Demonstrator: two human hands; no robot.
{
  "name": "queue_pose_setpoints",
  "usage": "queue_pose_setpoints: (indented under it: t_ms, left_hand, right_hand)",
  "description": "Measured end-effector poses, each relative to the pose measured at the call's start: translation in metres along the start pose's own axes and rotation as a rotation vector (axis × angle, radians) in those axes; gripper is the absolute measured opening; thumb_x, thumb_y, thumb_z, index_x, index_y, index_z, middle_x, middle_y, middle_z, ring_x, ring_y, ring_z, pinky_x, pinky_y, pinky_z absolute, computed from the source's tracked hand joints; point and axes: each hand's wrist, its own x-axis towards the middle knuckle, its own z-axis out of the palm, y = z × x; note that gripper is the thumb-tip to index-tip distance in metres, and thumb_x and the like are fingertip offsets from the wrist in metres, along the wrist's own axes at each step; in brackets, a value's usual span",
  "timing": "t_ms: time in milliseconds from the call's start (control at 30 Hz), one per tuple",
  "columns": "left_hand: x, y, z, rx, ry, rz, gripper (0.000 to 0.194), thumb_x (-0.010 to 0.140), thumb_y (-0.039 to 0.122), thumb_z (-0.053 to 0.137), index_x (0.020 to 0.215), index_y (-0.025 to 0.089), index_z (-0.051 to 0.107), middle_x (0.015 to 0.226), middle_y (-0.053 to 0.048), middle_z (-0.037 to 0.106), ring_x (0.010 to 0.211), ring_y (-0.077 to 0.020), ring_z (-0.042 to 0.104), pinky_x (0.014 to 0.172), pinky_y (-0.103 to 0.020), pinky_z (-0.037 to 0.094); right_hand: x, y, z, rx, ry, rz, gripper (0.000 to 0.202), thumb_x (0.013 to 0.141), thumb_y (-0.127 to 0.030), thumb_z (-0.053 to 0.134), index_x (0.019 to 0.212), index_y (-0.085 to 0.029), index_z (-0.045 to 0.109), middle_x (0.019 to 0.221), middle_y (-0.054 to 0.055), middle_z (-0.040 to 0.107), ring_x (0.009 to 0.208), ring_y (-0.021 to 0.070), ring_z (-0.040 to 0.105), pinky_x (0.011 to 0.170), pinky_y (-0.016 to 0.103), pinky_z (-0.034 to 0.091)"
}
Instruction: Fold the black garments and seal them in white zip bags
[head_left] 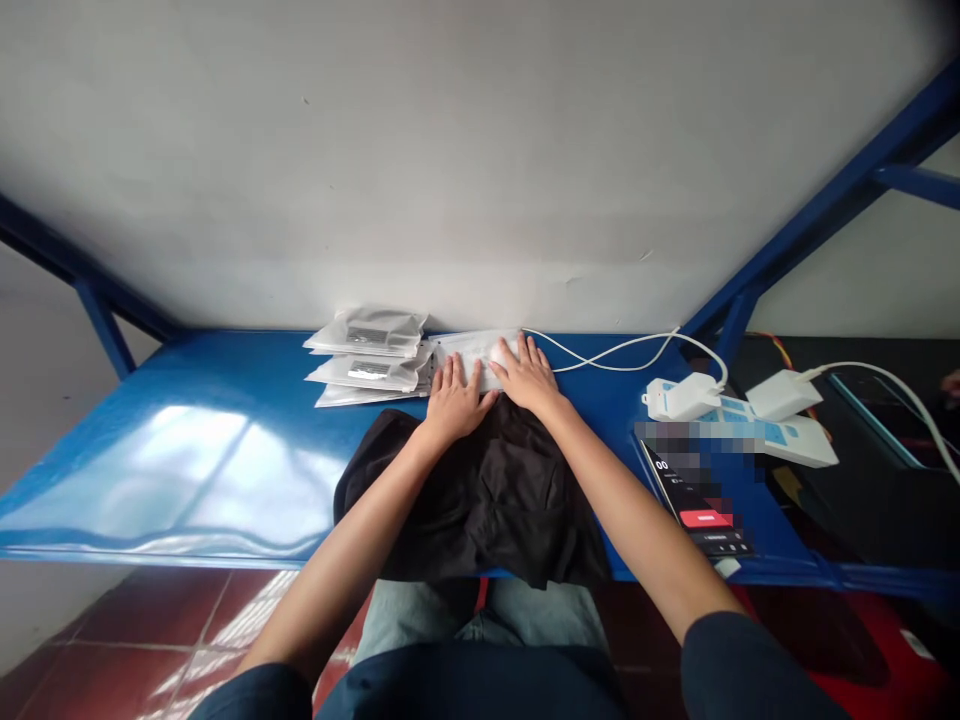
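My left hand (455,398) and my right hand (526,374) both lie flat, fingers spread, on a translucent white plastic bag (471,346) near the wall. Neither hand grips anything. Below them a crumpled black garment (517,490) spreads over the shelf toward my lap, partly under my left forearm. Whether the garment reaches beneath the bag is hidden by my hands. Left of the bag lie stacked frosted zip bags (367,345) with dark and white labels.
The blue metal shelf (247,440) backs onto a grey-white wall. At right lie a power strip (795,440) with white chargers plugged in, a phone (697,510) with a lit screen and a looping white cable (600,362). Part of another person's hand (951,384) shows at the right edge.
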Motion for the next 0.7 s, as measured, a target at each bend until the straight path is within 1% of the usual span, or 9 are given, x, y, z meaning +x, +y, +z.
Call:
queue_pose_setpoints:
  t_ms: [67, 133, 200, 267, 300, 367, 467, 567, 700]
  left_hand:
    - [-0.001, 0.003, -0.009, 0.0, 0.002, -0.012, 0.073, 0.101, 0.05, 0.055, 0.16, 0.012, 0.036, 0.169, -0.027, 0.022, 0.158, -0.0434, 0.015, 0.125, -0.062, 0.02]
    - [-0.01, 0.008, -0.026, -0.021, 0.035, 0.036, 0.072, 0.102, 0.045, 0.056, 0.161, 0.009, 0.033, 0.169, -0.028, 0.019, 0.159, -0.0432, 0.013, 0.125, -0.063, 0.019]
    - [-0.033, 0.017, -0.045, -0.064, 0.085, 0.154, 0.066, 0.104, 0.039, 0.052, 0.161, 0.011, 0.033, 0.17, -0.026, 0.019, 0.159, -0.039, 0.015, 0.126, -0.06, 0.021]
    - [-0.071, 0.03, -0.058, -0.136, 0.087, 0.289, 0.058, 0.107, 0.039, 0.045, 0.16, 0.018, 0.036, 0.169, -0.02, 0.027, 0.158, -0.032, 0.024, 0.126, -0.055, 0.027]
    - [-0.093, 0.038, -0.059, -0.169, 0.055, 0.339, 0.059, 0.107, 0.042, 0.045, 0.16, 0.021, 0.035, 0.168, -0.018, 0.033, 0.157, -0.0295, 0.028, 0.125, -0.053, 0.03]
    - [-0.137, 0.053, -0.053, -0.168, -0.032, 0.407, 0.074, 0.103, 0.052, 0.051, 0.165, 0.023, 0.023, 0.169, -0.017, 0.03, 0.158, -0.0314, 0.025, 0.124, -0.057, 0.032]
    - [-0.18, 0.067, -0.03, -0.093, -0.018, 0.367, 0.079, 0.101, 0.054, 0.054, 0.165, 0.021, 0.021, 0.168, -0.021, 0.03, 0.157, -0.0373, 0.027, 0.119, -0.063, 0.037]
    - [-0.183, 0.068, -0.019, -0.069, -0.003, 0.362, 0.067, 0.103, 0.052, 0.051, 0.161, 0.023, 0.032, 0.164, -0.018, 0.039, 0.152, -0.0362, 0.037, 0.115, -0.059, 0.043]
    - [-0.142, 0.062, -0.037, -0.004, -0.014, 0.306, 0.052, 0.1, 0.033, 0.062, 0.149, 0.023, 0.049, 0.148, -0.017, 0.057, 0.135, -0.0354, 0.054, 0.099, -0.051, 0.053]
  right_hand:
    - [-0.001, -0.003, -0.01, -0.022, -0.023, -0.005, 0.071, 0.107, -0.052, 0.039, 0.164, -0.011, 0.028, 0.173, 0.024, 0.013, 0.159, 0.0434, 0.011, 0.125, 0.061, 0.018]
    - [-0.013, -0.009, -0.027, -0.039, 0.004, -0.081, 0.068, 0.107, -0.047, 0.041, 0.164, -0.012, 0.028, 0.174, 0.02, 0.007, 0.16, 0.0411, 0.006, 0.126, 0.063, 0.015]
    - [-0.043, -0.016, -0.047, -0.034, 0.084, -0.21, 0.064, 0.107, -0.04, 0.043, 0.164, -0.015, 0.029, 0.175, 0.016, 0.005, 0.161, 0.0367, 0.004, 0.128, 0.061, 0.014]
    - [-0.089, -0.02, -0.063, 0.011, 0.152, -0.293, 0.06, 0.108, -0.035, 0.041, 0.164, -0.019, 0.031, 0.174, 0.013, 0.014, 0.161, 0.0326, 0.011, 0.129, 0.058, 0.019]
    - [-0.116, -0.021, -0.068, 0.038, 0.149, -0.303, 0.059, 0.108, -0.035, 0.041, 0.164, -0.022, 0.03, 0.173, 0.012, 0.021, 0.16, 0.0314, 0.016, 0.128, 0.058, 0.023]
    - [-0.171, -0.02, -0.067, 0.07, 0.137, -0.266, 0.062, 0.107, -0.036, 0.043, 0.166, -0.029, 0.025, 0.171, 0.009, 0.029, 0.158, 0.0311, 0.024, 0.126, 0.061, 0.029]
    - [-0.233, -0.016, -0.047, 0.094, 0.155, -0.139, 0.067, 0.106, -0.035, 0.047, 0.167, -0.032, 0.019, 0.167, 0.01, 0.037, 0.155, 0.0326, 0.032, 0.121, 0.062, 0.039]
    - [-0.256, -0.012, -0.027, 0.117, 0.13, -0.096, 0.068, 0.107, -0.032, 0.046, 0.167, -0.031, 0.015, 0.164, 0.012, 0.042, 0.152, 0.0323, 0.04, 0.118, 0.062, 0.042]
    - [-0.249, -0.011, -0.03, 0.198, 0.137, -0.094, 0.067, 0.105, -0.031, 0.051, 0.166, -0.034, 0.021, 0.158, 0.01, 0.052, 0.148, 0.0324, 0.045, 0.121, 0.067, 0.036]
